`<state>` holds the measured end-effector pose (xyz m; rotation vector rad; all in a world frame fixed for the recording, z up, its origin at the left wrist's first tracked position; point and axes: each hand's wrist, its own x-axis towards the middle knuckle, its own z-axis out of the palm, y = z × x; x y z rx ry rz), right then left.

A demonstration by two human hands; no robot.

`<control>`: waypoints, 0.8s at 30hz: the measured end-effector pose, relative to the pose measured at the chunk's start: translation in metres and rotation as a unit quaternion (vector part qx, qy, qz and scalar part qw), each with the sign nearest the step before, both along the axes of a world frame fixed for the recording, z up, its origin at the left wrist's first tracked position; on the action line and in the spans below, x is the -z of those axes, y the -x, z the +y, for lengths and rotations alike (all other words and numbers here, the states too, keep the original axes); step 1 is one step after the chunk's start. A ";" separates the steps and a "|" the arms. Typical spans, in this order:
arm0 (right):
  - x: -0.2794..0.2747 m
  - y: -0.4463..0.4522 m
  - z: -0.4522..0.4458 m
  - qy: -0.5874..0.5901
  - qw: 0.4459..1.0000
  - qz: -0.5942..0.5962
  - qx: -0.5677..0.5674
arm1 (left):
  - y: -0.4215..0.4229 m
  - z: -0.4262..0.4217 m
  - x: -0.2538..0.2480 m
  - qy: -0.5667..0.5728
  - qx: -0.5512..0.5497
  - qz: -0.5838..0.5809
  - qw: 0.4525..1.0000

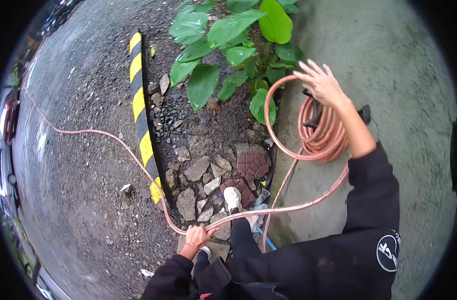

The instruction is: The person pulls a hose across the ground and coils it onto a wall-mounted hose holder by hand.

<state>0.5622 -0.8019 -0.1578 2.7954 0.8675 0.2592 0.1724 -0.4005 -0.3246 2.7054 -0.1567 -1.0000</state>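
Observation:
A long orange-pink hose (298,206) runs from the ground on the left, through my left hand, and up to a coil (324,131) on the wall. My left hand (199,237) is closed around the hose low in the middle. At the upper right, my right hand (322,86) is raised by the coil, its fingers stretched out. A loose loop of hose passes under or behind these fingers; the exact contact is hidden. The coil hangs on a black holder (314,116), partly covered by my right forearm.
A green wall (403,75) rises on the right. Leafy plants (203,82) grow at its foot. A yellow-and-black striped bar (139,105) lies on the gravel. Broken stones (197,169) and red-brown paving pieces (252,165) surround my feet. Parked cars (8,120) line the far left.

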 end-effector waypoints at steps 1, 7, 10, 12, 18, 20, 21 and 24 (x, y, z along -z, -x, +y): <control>0.028 -0.021 -0.025 0.021 0.996 0.075 0.054 | 0.002 0.002 0.004 -0.005 -0.009 -0.019 1.000; 0.071 -0.063 -0.091 -0.294 0.873 0.320 0.220 | 0.009 -0.029 0.014 0.040 0.038 0.032 0.998; 0.087 -0.073 -0.111 -0.190 0.857 0.344 0.334 | 0.009 -0.055 0.018 0.068 0.052 -0.009 0.996; 0.088 -0.078 -0.124 -0.028 0.921 0.172 0.348 | 0.006 -0.060 0.022 0.082 0.066 -0.064 0.992; 0.064 -0.039 -0.115 -0.104 0.883 0.084 0.449 | 0.017 -0.015 0.025 0.018 -0.047 -0.028 0.998; 0.057 -0.034 -0.115 -0.079 0.889 0.084 0.444 | 0.014 0.003 0.021 -0.033 -0.117 0.003 0.993; 0.052 -0.029 -0.118 -0.054 0.891 0.086 0.442 | 0.012 0.011 0.022 -0.043 -0.146 0.017 0.988; 0.038 -0.014 -0.137 0.009 0.923 0.113 0.369 | 0.010 0.039 0.044 -0.071 -0.194 -0.012 0.978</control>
